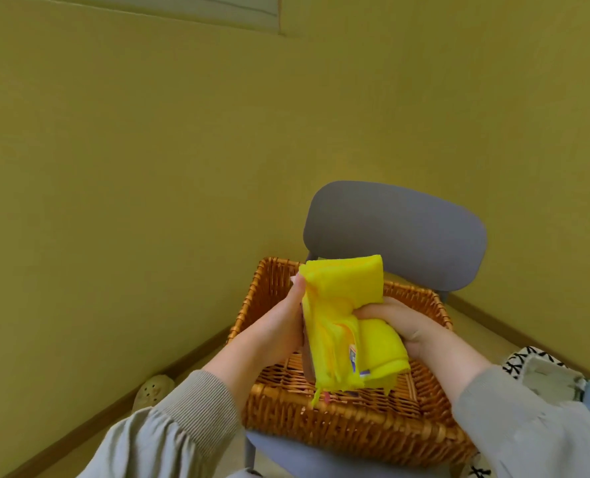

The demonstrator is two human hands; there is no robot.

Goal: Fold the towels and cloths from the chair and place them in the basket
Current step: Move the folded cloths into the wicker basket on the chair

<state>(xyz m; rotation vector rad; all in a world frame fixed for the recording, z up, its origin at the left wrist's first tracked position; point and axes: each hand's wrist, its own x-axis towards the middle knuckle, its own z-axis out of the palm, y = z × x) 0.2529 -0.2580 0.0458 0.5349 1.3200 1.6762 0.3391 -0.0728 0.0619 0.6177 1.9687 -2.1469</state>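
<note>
I have only 1 view, a wide-angle camera worn on the person's head, facing forward and steeply down. It sits close over the left hand [279, 326] and right hand [407, 327], which hold the yellow cloth [345, 301] mid-frame, above the basket [355, 429] on the chair [393, 236]. The wall [148, 167] fills the upper half.

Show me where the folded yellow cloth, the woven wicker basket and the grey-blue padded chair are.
folded yellow cloth [349, 281], head view, on its upper folded panel.
woven wicker basket [338, 429], head view, on its near outer wall.
grey-blue padded chair [397, 232], head view, on its backrest.
</note>
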